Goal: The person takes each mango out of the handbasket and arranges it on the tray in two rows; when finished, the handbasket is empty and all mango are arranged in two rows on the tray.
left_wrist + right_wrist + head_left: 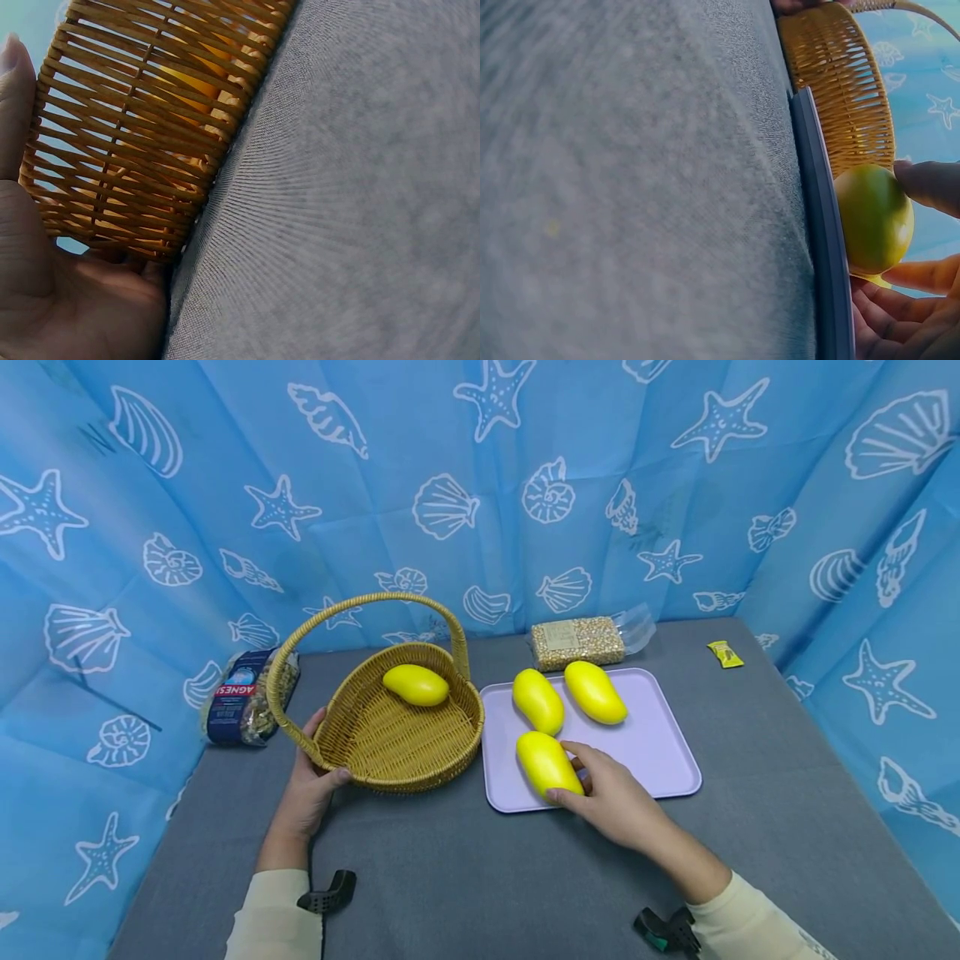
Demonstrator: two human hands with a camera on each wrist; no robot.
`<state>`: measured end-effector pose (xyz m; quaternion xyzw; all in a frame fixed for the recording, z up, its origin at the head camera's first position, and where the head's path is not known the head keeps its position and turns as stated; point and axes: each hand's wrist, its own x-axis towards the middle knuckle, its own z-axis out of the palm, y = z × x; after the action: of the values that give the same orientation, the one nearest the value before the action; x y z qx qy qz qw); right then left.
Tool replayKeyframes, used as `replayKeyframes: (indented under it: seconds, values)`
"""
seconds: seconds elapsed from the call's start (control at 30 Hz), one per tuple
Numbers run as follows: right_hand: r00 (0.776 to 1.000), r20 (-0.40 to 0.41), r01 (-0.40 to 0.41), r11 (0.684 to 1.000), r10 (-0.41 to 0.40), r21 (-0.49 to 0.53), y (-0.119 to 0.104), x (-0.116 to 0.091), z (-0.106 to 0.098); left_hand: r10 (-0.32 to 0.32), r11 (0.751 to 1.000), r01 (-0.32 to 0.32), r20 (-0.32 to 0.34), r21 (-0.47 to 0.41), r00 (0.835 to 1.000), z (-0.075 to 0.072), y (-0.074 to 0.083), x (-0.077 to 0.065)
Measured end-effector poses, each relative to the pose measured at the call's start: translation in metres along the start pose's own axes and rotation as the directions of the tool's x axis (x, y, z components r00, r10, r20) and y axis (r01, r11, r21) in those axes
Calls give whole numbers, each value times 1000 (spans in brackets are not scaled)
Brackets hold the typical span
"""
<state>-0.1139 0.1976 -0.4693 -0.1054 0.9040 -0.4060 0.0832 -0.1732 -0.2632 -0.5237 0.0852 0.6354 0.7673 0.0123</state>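
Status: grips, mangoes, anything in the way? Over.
Left grip holding basket. Right grip pinching nearest mango. Two more mangoes on tray, one in basket. Nothing visible between tray and basket.

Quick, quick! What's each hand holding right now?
Left hand: holding the wicker basket by its side.
Right hand: holding the nearest yellow mango between thumb and fingers.

Left of the basket (397, 735), the dark blue bag (225, 720) carries white letters reading "AGNES" on a red band (236, 691), any last letter unclear; its smaller print is illegible. Right of the basket, the grain pack's (600, 642) pale label (559, 635) and, farther right, the yellow packet (724, 653) bear unreadable marks.
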Motion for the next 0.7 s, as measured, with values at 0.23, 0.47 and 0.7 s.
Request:
replayKeyframes:
  seconds: [0.23, 0.47, 0.7]
  values:
    - [1000, -6, -18, 1000, 18, -22, 0, 0, -3, 3, 1000, -3, 10, 0, 1000, 1, 2, 0]
    - [999, -42, -10, 1000, 9, -10, 0, 0, -12, 12, 1000, -12, 16, -2, 1000, 1, 3, -1]
    - [987, -124, 114, 985, -97, 130, -2, 2, -24, 14, 1000, -14, 17, -7, 1000, -1, 0, -1]
